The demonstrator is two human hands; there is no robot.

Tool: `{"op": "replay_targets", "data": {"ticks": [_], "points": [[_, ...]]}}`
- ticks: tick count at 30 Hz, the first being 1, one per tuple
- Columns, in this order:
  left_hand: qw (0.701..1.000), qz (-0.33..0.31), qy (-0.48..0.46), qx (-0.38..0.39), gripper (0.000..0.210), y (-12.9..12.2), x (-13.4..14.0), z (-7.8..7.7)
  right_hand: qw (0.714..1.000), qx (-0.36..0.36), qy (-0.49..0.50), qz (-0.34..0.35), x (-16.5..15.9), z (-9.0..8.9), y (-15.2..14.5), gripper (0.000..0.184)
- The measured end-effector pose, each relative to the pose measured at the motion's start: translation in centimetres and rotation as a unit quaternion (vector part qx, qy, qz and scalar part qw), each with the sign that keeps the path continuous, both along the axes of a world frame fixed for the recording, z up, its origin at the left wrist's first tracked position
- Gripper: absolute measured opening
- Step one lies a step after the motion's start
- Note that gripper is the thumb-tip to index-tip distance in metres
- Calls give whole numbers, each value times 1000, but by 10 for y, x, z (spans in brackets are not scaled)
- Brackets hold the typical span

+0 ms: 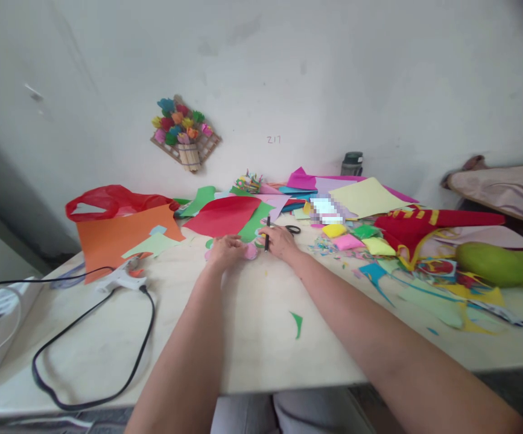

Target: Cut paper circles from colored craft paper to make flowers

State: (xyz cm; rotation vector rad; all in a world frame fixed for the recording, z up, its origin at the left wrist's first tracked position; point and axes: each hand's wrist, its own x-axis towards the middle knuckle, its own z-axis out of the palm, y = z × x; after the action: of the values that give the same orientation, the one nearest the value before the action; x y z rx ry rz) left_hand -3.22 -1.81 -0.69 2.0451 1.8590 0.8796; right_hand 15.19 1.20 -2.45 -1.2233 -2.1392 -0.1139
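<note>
My left hand (227, 248) is on the table with its fingers bent and pressed onto a small pink paper piece (251, 252), which sticks out beside the fingertips. To its right, my right hand (283, 242) is closed around a slim black pen (267, 235), held nearly upright. The pen's lower end is close to the pink piece; whether it touches I cannot tell. Black-handled scissors (293, 229) lie just behind my right hand, their blades hidden. A red paper sheet (222, 216) and a green paper sheet (256, 224) lie behind both hands.
At left are an orange sheet (120, 238), a white glue gun (123, 275) with a looped black cord and a red plastic bag (116, 202). Coloured packets (349, 242), a red-yellow cloth (424, 226) and paper scraps lie right. One green scrap (297, 324) is in front.
</note>
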Motion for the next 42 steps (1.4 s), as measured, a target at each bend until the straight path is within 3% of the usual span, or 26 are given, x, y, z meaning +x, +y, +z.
{"op": "replay_targets", "data": {"ticks": [5,10,16,24,29,34,38,42], "points": [[998,4,53,-17,20,0,1,-3,995,8,94,-11,-5,0,-3,18],[995,11,88,-42,19,0,4,-2,991,-40,128,24,-10,5,-12,18],[991,18,122,-47,18,-4,10,5,995,-50,63,52,-13,11,-22,18],[986,36,156,-45,16,-7,16,11,997,-10,-53,48,-16,10,-22,23],[974,71,217,-10,22,-11,19,10,994,29,-85,58,-15,4,-16,19],[973,102,207,13,34,-15,11,9,993,39,-87,71,-16,3,-15,15],[973,114,202,13,32,-16,0,23,992,30,-91,83,-16,7,-19,12],[968,49,237,-64,32,-20,1,49,991,32,-95,91,-14,8,-20,12]]}}
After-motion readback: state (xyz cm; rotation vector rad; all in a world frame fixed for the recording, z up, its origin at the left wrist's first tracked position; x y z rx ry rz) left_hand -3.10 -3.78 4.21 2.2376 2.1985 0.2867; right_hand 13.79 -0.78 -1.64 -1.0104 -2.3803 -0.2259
